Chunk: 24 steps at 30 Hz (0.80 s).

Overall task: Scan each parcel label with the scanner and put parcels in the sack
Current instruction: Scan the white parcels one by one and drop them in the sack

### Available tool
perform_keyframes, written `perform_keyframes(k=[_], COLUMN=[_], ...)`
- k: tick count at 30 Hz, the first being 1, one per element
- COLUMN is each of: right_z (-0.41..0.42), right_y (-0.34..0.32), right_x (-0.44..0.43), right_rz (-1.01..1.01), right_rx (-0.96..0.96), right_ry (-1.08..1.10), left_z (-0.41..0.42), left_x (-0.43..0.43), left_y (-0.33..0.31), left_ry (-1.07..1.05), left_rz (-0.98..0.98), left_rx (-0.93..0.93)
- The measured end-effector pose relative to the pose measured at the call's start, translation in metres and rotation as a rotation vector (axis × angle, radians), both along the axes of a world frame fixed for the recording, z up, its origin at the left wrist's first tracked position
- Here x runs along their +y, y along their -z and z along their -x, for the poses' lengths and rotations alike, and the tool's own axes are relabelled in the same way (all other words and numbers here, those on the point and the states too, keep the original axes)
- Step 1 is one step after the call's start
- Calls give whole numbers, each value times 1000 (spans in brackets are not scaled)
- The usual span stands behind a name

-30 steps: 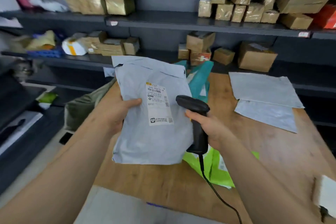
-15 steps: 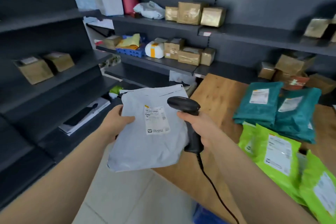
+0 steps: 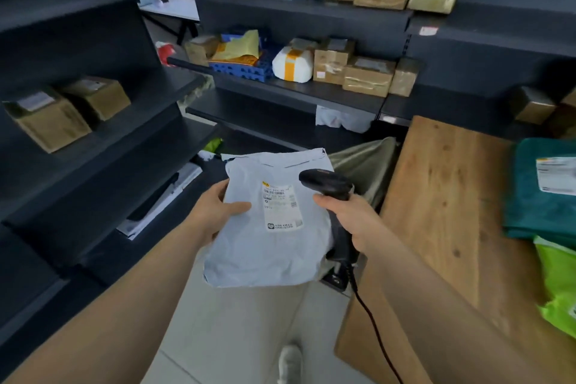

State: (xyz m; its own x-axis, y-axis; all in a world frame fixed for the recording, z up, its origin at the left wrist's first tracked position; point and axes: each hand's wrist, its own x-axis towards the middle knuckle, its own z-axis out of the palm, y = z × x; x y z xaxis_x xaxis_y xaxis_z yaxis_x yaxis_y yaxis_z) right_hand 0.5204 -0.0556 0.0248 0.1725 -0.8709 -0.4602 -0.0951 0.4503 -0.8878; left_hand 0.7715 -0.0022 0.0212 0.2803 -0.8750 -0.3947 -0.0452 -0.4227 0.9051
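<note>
Grey parcel (image 3: 268, 246) gripped by left hand (image 3: 218, 212), over floor (image 3: 237, 337). Scanner (image 3: 327, 185) gripped by right hand (image 3: 349, 215), just beside label (image 3: 282, 207). Sack (image 3: 364, 162) perhaps behind parcel. Label best held flat, scanner pointed at it

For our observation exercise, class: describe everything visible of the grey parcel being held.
The grey parcel is a soft, plastic-looking mailer, slightly wrinkled, with a folded flap along its top. A white label with barcodes sits on its upper front, facing the camera. It is held roughly upright, above the floor and in front of the olive sack. The left hand grips its left edge, thumb on the front. The scanner, in the right hand, is at its upper right edge; contact cannot be told.
</note>
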Motion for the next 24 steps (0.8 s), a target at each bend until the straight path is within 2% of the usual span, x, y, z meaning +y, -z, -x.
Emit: perform_keyframes(k=[5,12,24], right_z=[-16,-31,-34], right_y=[30,70,143], right_x=[-78,-163,-237], right_rz=[-105,-288,-479], right_rx=[-6,12,146], right_ry=[96,233,462], left_z=[-11,-16,-5], left_x=[-97,-214,-353], left_y=[32,85,189], left_ry=[57,246,643], left_rz=[-36,-132,-366], left_rx=[3,-41,-57])
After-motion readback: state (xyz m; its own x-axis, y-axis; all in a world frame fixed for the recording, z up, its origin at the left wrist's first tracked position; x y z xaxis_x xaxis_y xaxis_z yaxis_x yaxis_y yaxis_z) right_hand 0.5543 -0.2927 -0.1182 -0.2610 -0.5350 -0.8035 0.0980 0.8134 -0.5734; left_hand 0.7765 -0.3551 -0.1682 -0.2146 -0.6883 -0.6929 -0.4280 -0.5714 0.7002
